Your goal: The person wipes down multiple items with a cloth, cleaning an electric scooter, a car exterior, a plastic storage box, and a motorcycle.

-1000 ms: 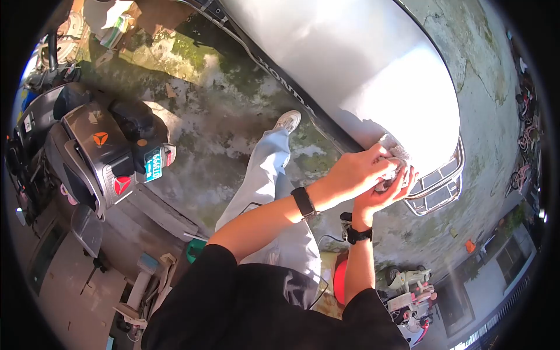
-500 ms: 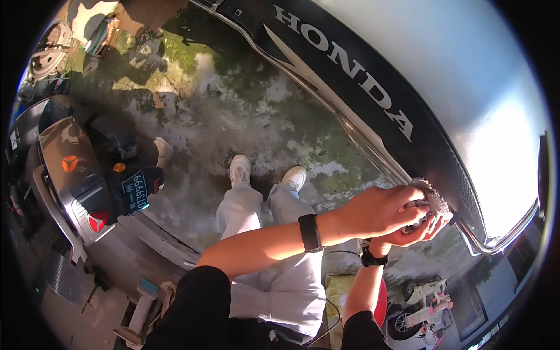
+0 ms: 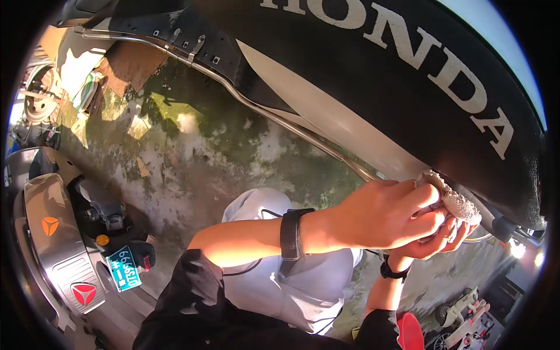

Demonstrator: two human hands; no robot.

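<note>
A crumpled greyish cloth [image 3: 461, 205] is bunched between my two hands, close to the lower edge of a dark panel [image 3: 373, 76] with large HONDA lettering. My left hand [image 3: 388, 216] has its fingers curled round the cloth. Beneath and to the right, my right hand [image 3: 434, 245] grips the same cloth, its palm partly hidden. A pale pointed stripe [image 3: 338, 119] runs along the panel, with a metal tube [image 3: 274, 116] below it. Whether the cloth touches the panel is hard to tell.
A parked scooter [image 3: 52, 239] with a blue plate [image 3: 123, 268] stands at the left. Mossy concrete ground [image 3: 192, 151] lies between it and the panel. A red object [image 3: 410, 332] and a white toy-like vehicle [image 3: 464, 321] are at the lower right. A wheel [image 3: 41, 96] is upper left.
The view has come lower and closer to the HONDA panel, and my legs now appear bent. Both hands have moved from the pale top surface down to the panel's lower edge, still holding the cloth.
</note>
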